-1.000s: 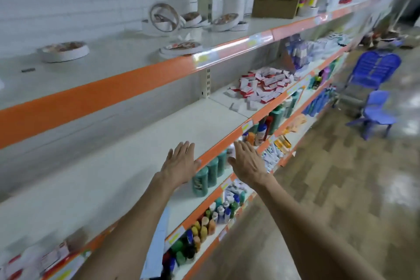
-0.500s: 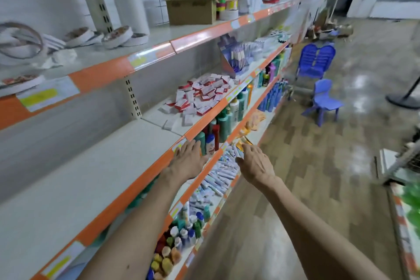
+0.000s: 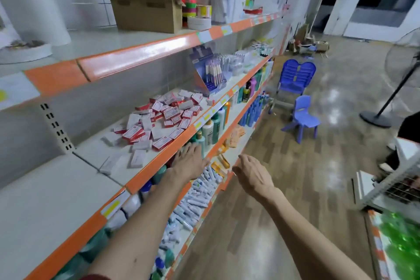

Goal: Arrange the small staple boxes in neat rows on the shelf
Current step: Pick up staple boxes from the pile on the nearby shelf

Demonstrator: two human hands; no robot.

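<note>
A loose heap of small red-and-white staple boxes [image 3: 162, 118] lies on the middle shelf [image 3: 95, 161], which has an orange front edge. A few white boxes [image 3: 137, 158] lie apart near that edge. My left hand [image 3: 189, 161] is stretched forward with straight fingers, just below and in front of the shelf edge, holding nothing. My right hand [image 3: 251, 173] hovers to its right over the aisle, fingers relaxed and empty. Both hands are short of the heap.
A cardboard box [image 3: 145, 9] and tape rolls sit on the top shelf. A pen display [image 3: 211, 73] stands beyond the heap. Bottles and tubes fill the lower shelves. Blue plastic chairs [image 3: 300, 118], a fan stand [image 3: 381, 113] and a wire rack [image 3: 395, 186] occupy the aisle.
The view has swung right along the shelves, bringing the heap of staple boxes closer. Both hands have stayed empty and outstretched, moving toward the heap.
</note>
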